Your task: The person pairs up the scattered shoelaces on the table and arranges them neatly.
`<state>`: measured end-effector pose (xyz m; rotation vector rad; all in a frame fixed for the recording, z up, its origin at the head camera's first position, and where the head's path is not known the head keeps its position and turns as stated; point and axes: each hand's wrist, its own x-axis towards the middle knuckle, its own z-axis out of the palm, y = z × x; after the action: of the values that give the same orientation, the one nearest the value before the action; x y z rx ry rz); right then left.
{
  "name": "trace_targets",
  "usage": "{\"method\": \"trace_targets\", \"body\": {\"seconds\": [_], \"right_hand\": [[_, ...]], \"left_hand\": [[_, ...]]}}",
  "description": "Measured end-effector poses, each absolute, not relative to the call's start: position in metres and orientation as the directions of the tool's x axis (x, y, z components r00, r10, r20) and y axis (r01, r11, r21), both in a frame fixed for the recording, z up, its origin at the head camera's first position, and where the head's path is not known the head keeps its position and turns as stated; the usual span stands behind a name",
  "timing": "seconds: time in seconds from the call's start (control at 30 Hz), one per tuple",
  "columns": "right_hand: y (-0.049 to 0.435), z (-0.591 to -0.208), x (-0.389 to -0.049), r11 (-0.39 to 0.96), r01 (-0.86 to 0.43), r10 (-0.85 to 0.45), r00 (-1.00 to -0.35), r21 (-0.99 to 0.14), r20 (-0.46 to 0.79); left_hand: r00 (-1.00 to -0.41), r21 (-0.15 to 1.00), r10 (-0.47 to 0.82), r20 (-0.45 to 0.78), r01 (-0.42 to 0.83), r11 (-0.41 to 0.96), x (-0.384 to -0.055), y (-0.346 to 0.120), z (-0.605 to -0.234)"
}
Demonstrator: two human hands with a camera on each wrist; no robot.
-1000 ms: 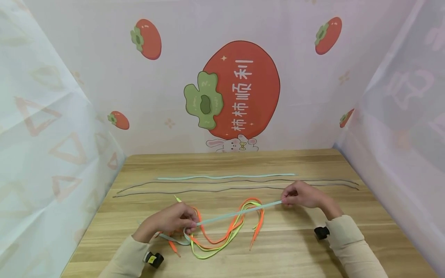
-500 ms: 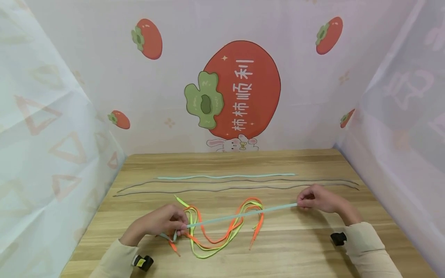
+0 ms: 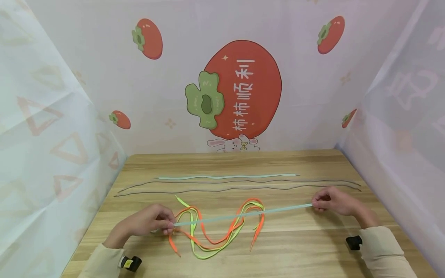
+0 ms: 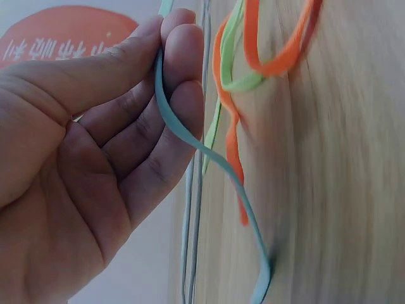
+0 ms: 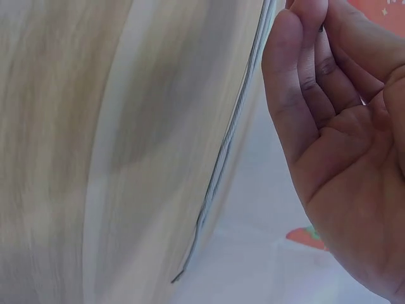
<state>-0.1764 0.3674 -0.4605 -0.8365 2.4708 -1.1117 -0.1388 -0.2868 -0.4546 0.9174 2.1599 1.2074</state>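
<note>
A light blue shoelace (image 3: 240, 216) is stretched between two hands, slanting slightly up to the right. My left hand (image 3: 147, 222) pinches it between thumb and forefinger. In the left wrist view the lace's loose end (image 4: 218, 158) trails past the fingers (image 4: 183, 57) down to the table. At the right, my right hand (image 3: 335, 201) pinches the other end with its fingertips. In the right wrist view that pinch is cut off at the top edge. Beneath the stretched lace lie orange shoelaces (image 3: 212, 241) and yellow-green shoelaces (image 3: 205, 255), curved together in a wavy bundle.
Behind the hands, another light blue shoelace (image 3: 226, 177) lies nearly straight across the wooden table (image 3: 295, 247). Two thin grey laces (image 3: 215, 190) run in long lines just in front of it. Printed white cloth walls (image 3: 167, 96) stand at the back and both sides.
Both hands have moved apart, left hand leftward and right hand rightward. The blue lace's taut stretch between them has grown longer. Laces on the table have stayed put.
</note>
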Motion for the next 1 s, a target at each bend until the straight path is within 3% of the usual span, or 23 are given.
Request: {"method": "trace_targets", "body": {"seconds": [0.27, 0.67, 1.0], "right_hand": [[0.379, -0.455, -0.179, 0.570, -0.335, -0.583, -0.808, -0.751, -0.082], [0.387, -0.451, -0.187, 0.657, -0.288, -0.517, -0.845, -0.696, -0.138], [0.380, -0.450, -0.205, 0.661, -0.307, -0.517, -0.848, -0.685, -0.119]], "left_hand": [[-0.679, 0.859, 0.720, -0.141, 0.278, 0.430, -0.140, -0.311, -0.450], [-0.667, 0.862, 0.735, -0.123, 0.295, 0.412, -0.154, -0.349, -0.445], [-0.740, 0.817, 0.650, -0.176, 0.258, 0.515, -0.174, -0.371, -0.440]]}}
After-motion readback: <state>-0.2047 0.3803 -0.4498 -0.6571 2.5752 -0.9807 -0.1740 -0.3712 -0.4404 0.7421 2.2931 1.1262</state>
